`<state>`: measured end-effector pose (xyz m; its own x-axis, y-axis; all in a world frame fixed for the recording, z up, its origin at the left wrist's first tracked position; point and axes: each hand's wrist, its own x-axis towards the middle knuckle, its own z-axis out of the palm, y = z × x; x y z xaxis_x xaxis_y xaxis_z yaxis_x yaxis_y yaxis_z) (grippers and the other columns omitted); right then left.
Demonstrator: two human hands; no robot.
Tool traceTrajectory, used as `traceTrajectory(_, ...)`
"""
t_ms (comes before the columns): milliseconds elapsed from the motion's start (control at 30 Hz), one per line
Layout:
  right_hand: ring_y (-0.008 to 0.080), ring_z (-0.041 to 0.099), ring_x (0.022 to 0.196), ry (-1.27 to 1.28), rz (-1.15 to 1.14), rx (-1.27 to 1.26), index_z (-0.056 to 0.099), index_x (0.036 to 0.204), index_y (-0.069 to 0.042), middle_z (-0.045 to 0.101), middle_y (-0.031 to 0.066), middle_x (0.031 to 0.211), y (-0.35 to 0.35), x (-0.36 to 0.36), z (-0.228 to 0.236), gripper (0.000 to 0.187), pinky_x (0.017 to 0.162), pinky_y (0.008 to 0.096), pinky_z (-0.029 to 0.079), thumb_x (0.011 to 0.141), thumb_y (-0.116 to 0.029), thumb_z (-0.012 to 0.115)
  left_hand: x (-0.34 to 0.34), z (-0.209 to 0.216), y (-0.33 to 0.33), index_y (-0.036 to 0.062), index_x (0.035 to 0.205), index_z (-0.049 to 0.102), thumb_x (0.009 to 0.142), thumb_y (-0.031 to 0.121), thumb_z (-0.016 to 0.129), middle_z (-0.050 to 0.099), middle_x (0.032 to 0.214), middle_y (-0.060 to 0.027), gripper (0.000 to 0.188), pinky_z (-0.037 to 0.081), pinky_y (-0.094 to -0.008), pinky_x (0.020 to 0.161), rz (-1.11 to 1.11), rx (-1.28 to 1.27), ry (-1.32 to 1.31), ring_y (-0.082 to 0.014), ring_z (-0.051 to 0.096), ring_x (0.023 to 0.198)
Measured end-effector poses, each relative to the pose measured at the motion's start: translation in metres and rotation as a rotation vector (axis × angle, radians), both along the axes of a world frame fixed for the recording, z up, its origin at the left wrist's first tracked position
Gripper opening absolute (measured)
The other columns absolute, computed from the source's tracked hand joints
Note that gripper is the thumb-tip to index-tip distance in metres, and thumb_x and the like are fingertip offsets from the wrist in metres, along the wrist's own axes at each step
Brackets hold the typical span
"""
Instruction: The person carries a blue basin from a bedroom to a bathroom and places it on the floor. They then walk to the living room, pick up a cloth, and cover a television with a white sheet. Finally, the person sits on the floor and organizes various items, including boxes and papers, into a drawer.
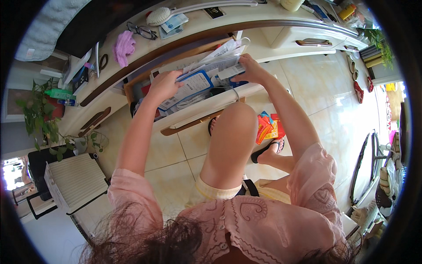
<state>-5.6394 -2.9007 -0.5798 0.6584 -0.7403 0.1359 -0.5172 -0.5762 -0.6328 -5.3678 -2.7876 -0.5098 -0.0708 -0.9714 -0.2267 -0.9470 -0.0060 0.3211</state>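
Note:
An open drawer [220, 100] full of papers and small items stands in front of me. My left hand [166, 87] is closed at the drawer's left part, its fingers at the edge of a blue-and-white printed packet [193, 87]. My right hand [251, 70] pinches a small white printed packet [231, 71] over the right part. Loose white papers [222, 52] lean up behind both hands. A coiled white cable [193, 101] lies beneath the blue-and-white packet. The tips of my left fingers are partly hidden by the papers.
On the countertop above lie a pink cloth [124, 47], eyeglasses [143, 31], a long-handled brush [159, 16] and banknotes [173, 24]. Red and yellow packets [269, 126] lie on the floor beside my foot. A potted plant [37, 103] is at left; red shoes [359, 92] are at right.

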Motion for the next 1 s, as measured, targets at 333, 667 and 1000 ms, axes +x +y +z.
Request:
traceTrajectory(333, 0.0344, 0.050, 0.093, -0.142, -0.135, -0.046, 0.051, 0.092, 0.001, 0.051, 0.0175, 0.098, 0.027, -0.017, 0.003, 0.053, 0.078, 0.0380, 0.042, 0.054, -0.025, 0.076, -0.017, 0.032, 0.010, 0.0152, 0.106, 0.057, 0.076, 0.017, 0.058, 0.060, 0.089, -0.0168, 0.030, 0.043, -0.0408, 0.072, -0.051, -0.188, -0.075, -0.0319, 0.056, 0.086)
traceTrajectory(667, 0.0308, 0.054, 0.090, -0.229, -0.255, -0.122, 0.052, 0.101, -0.002, 0.056, 0.0158, 0.096, 0.046, -0.057, 0.101, 0.055, 0.079, 0.0348, 0.043, 0.056, -0.024, 0.076, -0.059, 0.118, 0.006, 0.0093, 0.104, 0.058, 0.076, 0.017, 0.057, 0.060, 0.088, -0.0160, 0.029, 0.044, -0.0394, 0.072, -0.057, -0.269, -0.116, -0.0325, 0.056, 0.083)
traceTrajectory(1000, 0.0151, 0.051, 0.094, -0.364, -0.320, -0.178, 0.048, 0.110, 0.000, 0.056, 0.0087, 0.102, 0.093, -0.212, 0.141, 0.055, 0.076, 0.0311, 0.046, 0.062, -0.001, 0.073, -0.177, 0.143, -0.017, 0.0080, 0.108, 0.056, 0.074, 0.022, 0.062, 0.061, 0.093, -0.0153, 0.037, 0.045, -0.0345, 0.072, -0.509, -0.526, 0.006, -0.0287, 0.059, 0.085)
